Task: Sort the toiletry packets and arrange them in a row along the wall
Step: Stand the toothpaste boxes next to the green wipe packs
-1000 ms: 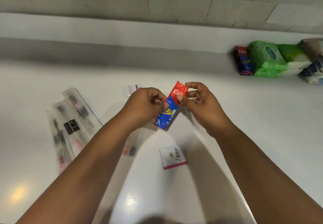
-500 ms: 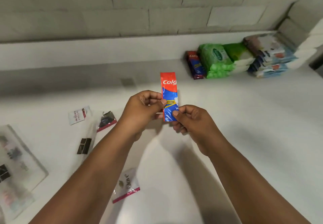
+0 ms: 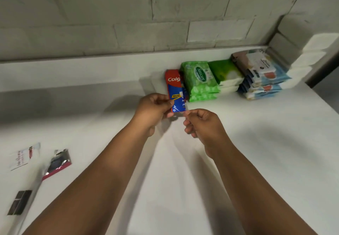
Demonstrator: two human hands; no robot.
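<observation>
The left hand [image 3: 154, 109] pinches the Colgate packet [image 3: 175, 91] upright, just beyond its fingers at the row's end; the right hand [image 3: 201, 124] pinches its lower corner. Placing step, probably; next, set it against the green wipes pack [image 3: 200, 79].

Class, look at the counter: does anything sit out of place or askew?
Yes. Two small sachets lie loose and tilted at the counter's left, far from the row of packs lined along the wall.

Colgate sachet [image 3: 175, 90]: red top, white lettering, blue lower half with a yellow band. Sanicare wipes pack [image 3: 200, 79]: bright green, pale leaf pattern, dark green oval label. Counter [image 3: 256, 152] white; brick wall [image 3: 110, 14] grey.
</observation>
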